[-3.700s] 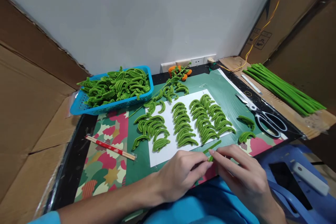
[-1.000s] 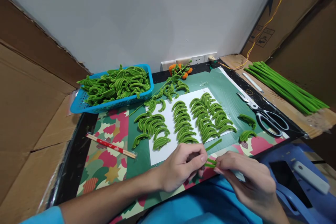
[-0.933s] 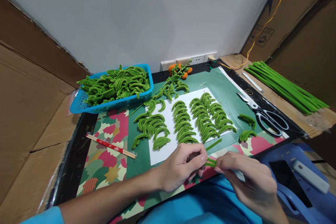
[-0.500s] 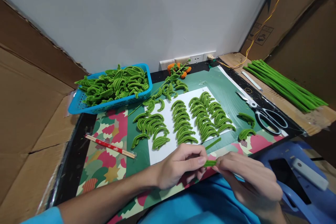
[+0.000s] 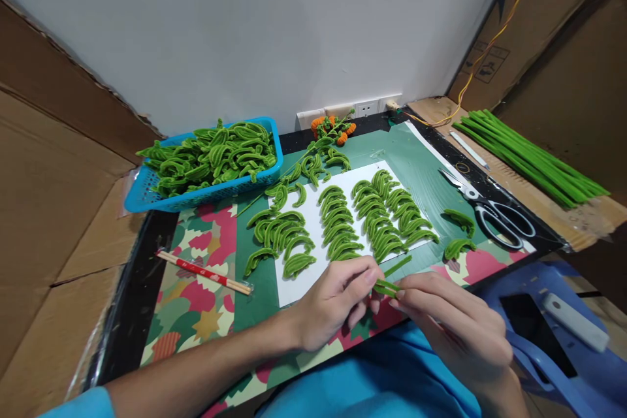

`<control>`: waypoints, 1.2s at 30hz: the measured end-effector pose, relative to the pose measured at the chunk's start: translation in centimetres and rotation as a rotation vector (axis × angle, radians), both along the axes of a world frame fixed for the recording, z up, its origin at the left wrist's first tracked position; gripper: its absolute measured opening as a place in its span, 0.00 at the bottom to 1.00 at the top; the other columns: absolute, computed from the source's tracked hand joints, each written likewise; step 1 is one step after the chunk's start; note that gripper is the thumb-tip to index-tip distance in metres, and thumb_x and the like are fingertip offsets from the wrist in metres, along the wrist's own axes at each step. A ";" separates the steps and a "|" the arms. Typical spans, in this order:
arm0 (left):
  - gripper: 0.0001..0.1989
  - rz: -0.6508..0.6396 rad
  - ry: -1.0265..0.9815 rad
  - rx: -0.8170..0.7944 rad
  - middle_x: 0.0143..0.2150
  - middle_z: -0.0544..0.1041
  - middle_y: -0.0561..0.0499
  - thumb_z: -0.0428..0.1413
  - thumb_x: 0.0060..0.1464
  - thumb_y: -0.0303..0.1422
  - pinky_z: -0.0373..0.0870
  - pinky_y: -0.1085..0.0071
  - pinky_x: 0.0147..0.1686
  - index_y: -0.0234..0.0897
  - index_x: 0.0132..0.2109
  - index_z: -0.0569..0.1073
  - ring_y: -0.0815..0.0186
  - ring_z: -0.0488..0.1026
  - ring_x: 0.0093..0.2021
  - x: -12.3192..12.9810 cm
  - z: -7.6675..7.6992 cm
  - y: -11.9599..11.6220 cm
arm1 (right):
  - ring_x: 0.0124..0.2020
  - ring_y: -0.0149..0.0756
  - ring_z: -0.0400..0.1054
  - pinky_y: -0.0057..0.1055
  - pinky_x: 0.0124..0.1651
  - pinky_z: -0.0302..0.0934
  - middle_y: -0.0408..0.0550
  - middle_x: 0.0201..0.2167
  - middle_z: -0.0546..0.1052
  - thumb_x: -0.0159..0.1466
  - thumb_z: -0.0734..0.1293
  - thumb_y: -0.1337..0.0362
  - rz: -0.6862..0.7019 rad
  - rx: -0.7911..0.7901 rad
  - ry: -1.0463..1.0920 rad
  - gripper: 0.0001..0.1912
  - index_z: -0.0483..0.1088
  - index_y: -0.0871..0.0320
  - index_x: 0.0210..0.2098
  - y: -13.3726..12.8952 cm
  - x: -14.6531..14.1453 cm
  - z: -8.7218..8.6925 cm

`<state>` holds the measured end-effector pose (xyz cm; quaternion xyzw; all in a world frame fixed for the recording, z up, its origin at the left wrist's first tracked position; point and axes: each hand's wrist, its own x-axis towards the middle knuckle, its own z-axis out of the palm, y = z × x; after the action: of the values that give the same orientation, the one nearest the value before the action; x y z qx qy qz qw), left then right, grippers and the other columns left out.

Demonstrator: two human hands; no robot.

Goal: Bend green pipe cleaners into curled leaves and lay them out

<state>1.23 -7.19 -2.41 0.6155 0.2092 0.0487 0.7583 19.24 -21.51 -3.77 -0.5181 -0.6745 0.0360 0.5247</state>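
Between my two hands is a short folded piece of green pipe cleaner (image 5: 386, 287). My left hand (image 5: 345, 297) pinches its left end between thumb and finger. At the other end the fingertips of my right hand (image 5: 448, 317) are closed on it. Just beyond my hands lies a loose straight green pipe cleaner (image 5: 398, 266). Rows of curved green pipe-cleaner leaves (image 5: 337, 222) cover much of a white sheet (image 5: 294, 290) in front of me. A pair of leaves (image 5: 459, 248) lies to the right of the sheet.
A blue basket (image 5: 277, 173) heaped with green leaves stands back left. An orange-and-green pipe-cleaner sprig (image 5: 337, 130) lies by the wall. Scissors (image 5: 490, 209), a white pen (image 5: 469, 149) and a bundle of green pipe cleaners (image 5: 533, 157) are at right, wrapped chopsticks (image 5: 206, 272) at left.
Both hands have shifted slightly up and to the left with the green piece. Its two strands now show spread apart a little between my fingers.
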 end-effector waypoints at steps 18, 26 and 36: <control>0.20 0.043 -0.008 0.075 0.28 0.66 0.59 0.63 0.70 0.50 0.52 0.74 0.24 0.37 0.42 0.71 0.73 0.58 0.24 0.0 -0.5 -0.1 | 0.37 0.37 0.81 0.31 0.42 0.77 0.48 0.39 0.84 0.70 0.72 0.77 -0.079 -0.102 0.152 0.14 0.77 0.55 0.51 0.0 -0.3 0.1; 0.18 0.063 -0.026 0.085 0.29 0.70 0.57 0.58 0.74 0.48 0.56 0.75 0.23 0.37 0.42 0.71 0.74 0.61 0.23 0.2 -0.1 -0.1 | 0.34 0.35 0.80 0.29 0.39 0.77 0.45 0.37 0.84 0.69 0.72 0.77 -0.074 -0.134 0.194 0.13 0.79 0.54 0.48 0.0 -0.5 0.3; 0.19 0.035 -0.026 0.229 0.27 0.64 0.59 0.59 0.72 0.50 0.52 0.73 0.24 0.36 0.43 0.72 0.71 0.58 0.25 -0.1 -0.1 0.0 | 0.33 0.33 0.78 0.28 0.37 0.74 0.44 0.35 0.83 0.70 0.71 0.76 -0.032 -0.164 0.232 0.11 0.78 0.55 0.47 0.1 -0.7 0.7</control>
<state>1.11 -7.24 -2.47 0.6936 0.2029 0.0935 0.6848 18.55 -21.41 -3.08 -0.5623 -0.5958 0.1423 0.5555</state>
